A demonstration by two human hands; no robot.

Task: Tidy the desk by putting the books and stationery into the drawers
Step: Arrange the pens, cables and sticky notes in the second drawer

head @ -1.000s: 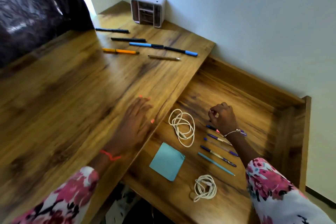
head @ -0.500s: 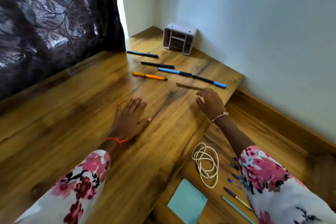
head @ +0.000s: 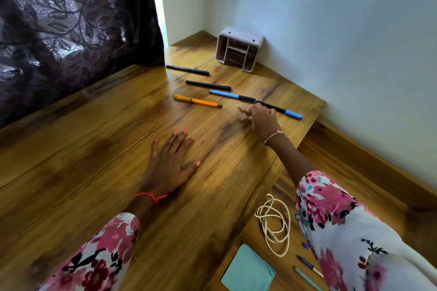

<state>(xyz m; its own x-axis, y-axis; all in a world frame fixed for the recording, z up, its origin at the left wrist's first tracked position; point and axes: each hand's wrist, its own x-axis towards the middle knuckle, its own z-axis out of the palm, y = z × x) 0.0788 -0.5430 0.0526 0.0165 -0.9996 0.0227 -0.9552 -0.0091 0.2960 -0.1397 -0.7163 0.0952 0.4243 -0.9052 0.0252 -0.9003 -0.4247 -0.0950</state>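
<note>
While the left hand [head: 172, 163] lies flat on the table [head: 71, 172] with fingers spread, holding nothing, the right hand [head: 262, 118] is out at one o'clock from it. Its fingers are curled down over what looks like a thin brown pencil [head: 242, 110]. Blur hides whether that grip has closed on the pencil or only covers it, so I cannot tell.

A slim round shaft on glossy wood-grain laminate could roll or skid away under a hurried pinch. The knuckles sit just beside the black-and-blue pen [head: 281, 110], and a careless sweep might knock it off the table's edge at three o'clock.

Towards twelve o'clock lie an orange pen [head: 197, 101], a blue-and-black pen [head: 231, 96], a nearer black pen [head: 208, 85] and a farther black pen [head: 187, 70], all smooth plastic sticks.

The open drawer [head: 378, 196], at five o'clock, holds a looped cream cable [head: 274, 224], a square teal notepad [head: 248, 271] and more pens [head: 307, 263].
</note>
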